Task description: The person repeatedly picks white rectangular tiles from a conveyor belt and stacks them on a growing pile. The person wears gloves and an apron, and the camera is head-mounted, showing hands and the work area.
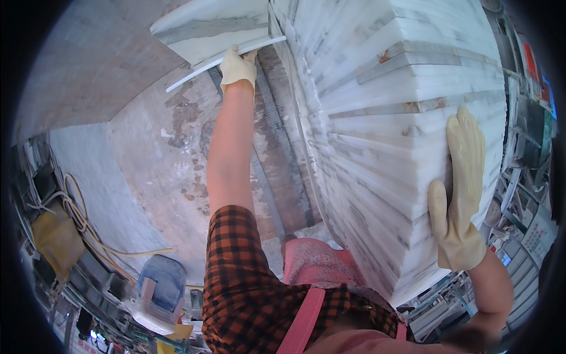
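Note:
My left hand, in a cream rubber glove, reaches far forward with its fingers closed around a long, thin white strip. The strip runs slantwise under the hand, and whether it is the edge of a wider slab I cannot tell. Just beyond it is a white marble slab with a grey band. My right hand, gloved alike, lies flat with its fingers stretched out against the side of a tall stack of white marble slabs. Some slab edges there have brown stains.
Two dark rails run along the worn, patchy floor beside the stack. At left lie a coiled hose and a blue-grey seat with a pale frame. Crowded racks and equipment stand beyond the stack at right.

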